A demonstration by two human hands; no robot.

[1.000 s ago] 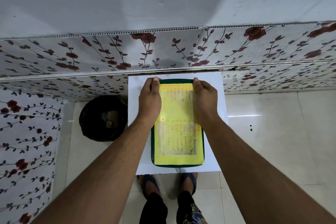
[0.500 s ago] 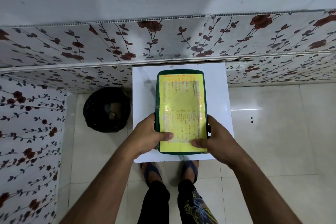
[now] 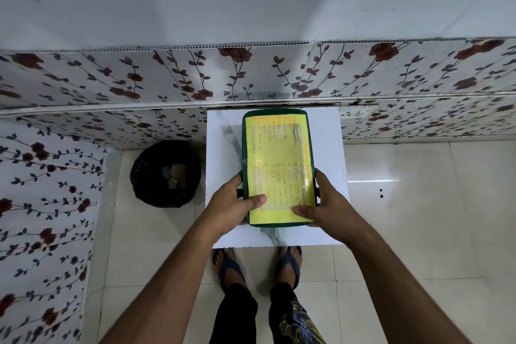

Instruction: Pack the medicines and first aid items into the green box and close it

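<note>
The left hand [image 3: 233,205] grips the near left corner of the green box [image 3: 279,167], thumb laid flat across the yellow lid and the other fingers wrapped down the left side. The right hand [image 3: 325,205] grips the near right corner the same way, thumb on the lid near the front edge, fingers down the right side. A small dark latch [image 3: 317,193] shows at the box's right wall just beside the right hand, and another peeks out by the left hand; whether they are fastened cannot be told.

The box lies lengthwise away from the person, lid down and shut, in the middle of a white surface [image 3: 223,148]. Its lid carries a yellow sheet [image 3: 276,148] with handwritten orange and dark lines under clear tape; the writing is too small to read. The far end of the box sits close to the back edge of the surface, which butts against a wall covered in panels with a red flower pattern [image 3: 167,78].

On the tiled floor [image 3: 405,204] to the left, near the surface but apart from it, stands a round bin lined with a black bag [image 3: 166,173], some scraps inside. Below the front edge of the surface the person's feet in blue sandals [image 3: 229,265] and dark trousers are visible.
</note>
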